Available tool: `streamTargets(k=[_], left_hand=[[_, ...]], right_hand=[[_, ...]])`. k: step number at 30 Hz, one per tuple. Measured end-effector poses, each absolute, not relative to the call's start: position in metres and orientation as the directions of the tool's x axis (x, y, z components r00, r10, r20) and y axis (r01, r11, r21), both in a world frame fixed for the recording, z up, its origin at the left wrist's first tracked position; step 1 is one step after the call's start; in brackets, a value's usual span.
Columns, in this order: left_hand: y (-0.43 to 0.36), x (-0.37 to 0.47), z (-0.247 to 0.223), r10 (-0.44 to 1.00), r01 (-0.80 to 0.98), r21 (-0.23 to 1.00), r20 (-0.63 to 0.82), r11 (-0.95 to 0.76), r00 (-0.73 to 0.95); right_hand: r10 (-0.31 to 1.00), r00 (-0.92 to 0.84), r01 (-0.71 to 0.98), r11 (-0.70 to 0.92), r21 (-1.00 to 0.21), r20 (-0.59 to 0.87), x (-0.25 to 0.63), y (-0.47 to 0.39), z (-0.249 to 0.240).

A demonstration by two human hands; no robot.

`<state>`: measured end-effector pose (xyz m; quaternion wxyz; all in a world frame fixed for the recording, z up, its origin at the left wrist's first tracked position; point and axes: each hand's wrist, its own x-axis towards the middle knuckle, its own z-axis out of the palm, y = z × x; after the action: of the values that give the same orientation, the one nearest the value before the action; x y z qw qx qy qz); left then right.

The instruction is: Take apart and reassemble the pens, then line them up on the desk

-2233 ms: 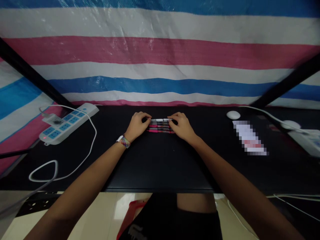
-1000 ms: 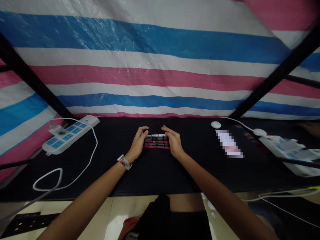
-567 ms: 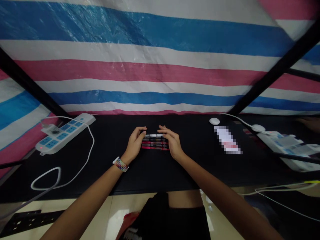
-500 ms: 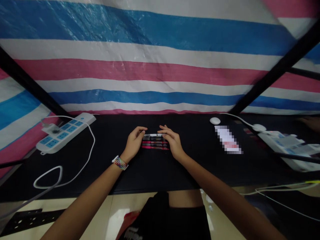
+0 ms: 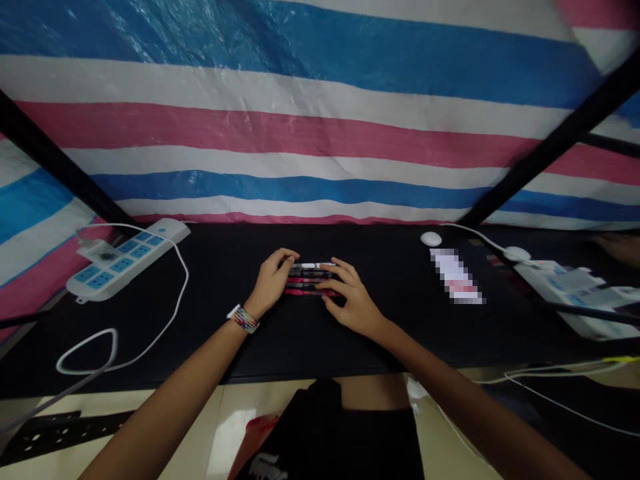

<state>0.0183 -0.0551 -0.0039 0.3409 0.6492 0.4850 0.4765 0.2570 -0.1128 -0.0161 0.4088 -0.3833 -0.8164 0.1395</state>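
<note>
Several pens lie side by side on a black tabletop (image 5: 280, 353), running left to right. At the far side is a white pen (image 5: 309, 266); nearer to me are dark ones and a red pen (image 5: 300, 291). My left hand (image 5: 271, 279) is at their left ends, its thumb and fingers curved and a little apart, touching the ends. My right hand (image 5: 354, 297) has its fingers spread over the right ends, which they partly hide. A multicoloured band (image 5: 243, 319) is around my left wrist.
On the left is a white power strip (image 5: 127, 261) with a plugged-in adapter and a looping white cable (image 5: 173, 333). To the right are a white round device (image 5: 431, 239), a blurred-out item (image 5: 456, 277) and another power strip (image 5: 575, 293). Another person's hand (image 5: 620, 247) shows at the right edge.
My right hand has shifted toward me and spread its fingers over the right ends of the pens. My left hand stays at the left ends. The view has tilted slightly.
</note>
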Motion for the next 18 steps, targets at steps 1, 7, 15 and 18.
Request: streamTargets(k=[1, 7, 15, 18], left_hand=[[-0.0547, 0.0182, -0.0039, 0.953, 0.307, 0.903, 0.292, -0.301, 0.076], [-0.0546, 0.0191, -0.0046, 0.950, 0.317, 0.896, 0.302, -0.311, 0.076], [-0.0509, 0.0232, -0.0057, 0.924, 0.360, 0.856, 0.380, -0.370, 0.046], [-0.0489, 0.0247, -0.0064, 0.921, 0.361, 0.855, 0.390, -0.373, 0.029]], right_hand=[[0.749, -0.363, 0.520, 0.656, -0.547, 0.554, 0.2574, -0.1116, -0.0169], [0.807, -0.355, 0.543, 0.589, -0.598, 0.473, 0.2613, -0.1079, -0.0177], [0.813, -0.323, 0.555, 0.578, -0.598, 0.485, 0.2655, -0.1053, -0.0163], [0.818, -0.307, 0.574, 0.566, -0.591, 0.486, 0.2654, -0.1046, -0.0172]])
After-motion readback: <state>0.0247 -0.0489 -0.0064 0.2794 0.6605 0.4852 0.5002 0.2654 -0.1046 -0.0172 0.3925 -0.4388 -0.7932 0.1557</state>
